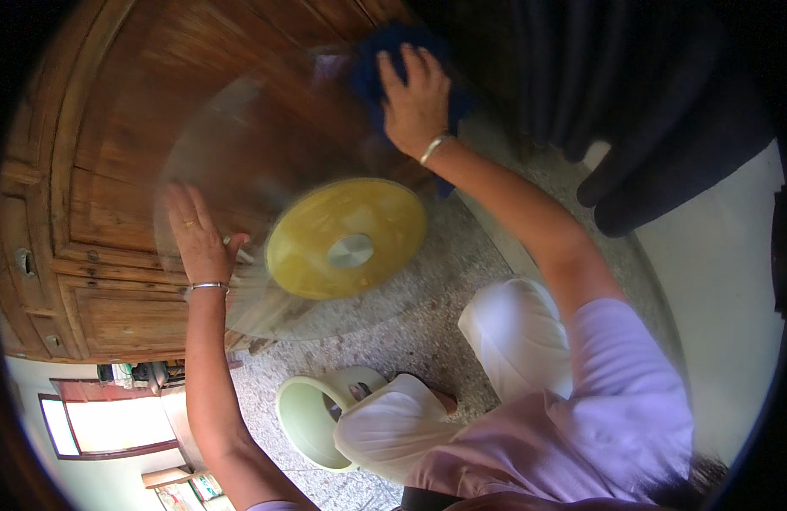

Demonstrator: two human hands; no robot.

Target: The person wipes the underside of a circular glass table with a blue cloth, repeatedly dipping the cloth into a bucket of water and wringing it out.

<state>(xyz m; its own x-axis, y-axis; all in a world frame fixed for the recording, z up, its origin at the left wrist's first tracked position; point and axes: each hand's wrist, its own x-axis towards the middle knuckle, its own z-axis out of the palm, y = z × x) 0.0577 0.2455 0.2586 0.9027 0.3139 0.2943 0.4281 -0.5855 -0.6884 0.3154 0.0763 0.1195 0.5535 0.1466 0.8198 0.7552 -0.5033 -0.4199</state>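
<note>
A large round clear glass turntable (pixel 240 128) stands tilted in front of me, with a yellow disc (pixel 304 243) and a small silver round plate (pixel 351 251) at its middle. My left hand (pixel 201 238) lies against the glass near its left edge, fingers stretched out and thumb apart. At the upper right rim, my right hand (pixel 417 106) presses a dark blue cloth (pixel 372 64) against the glass. The fingers of that hand are spread and bent over the cloth, part of which is hidden under the palm.
Behind the glass is a brown wooden cabinet (pixel 112 289). A pale green bucket (pixel 304 422) stands on the speckled floor (pixel 449 294) beside my knees. Dark curtain-like cloth (pixel 657 170) hangs at the upper right. A bright window (pixel 112 426) is at the lower left.
</note>
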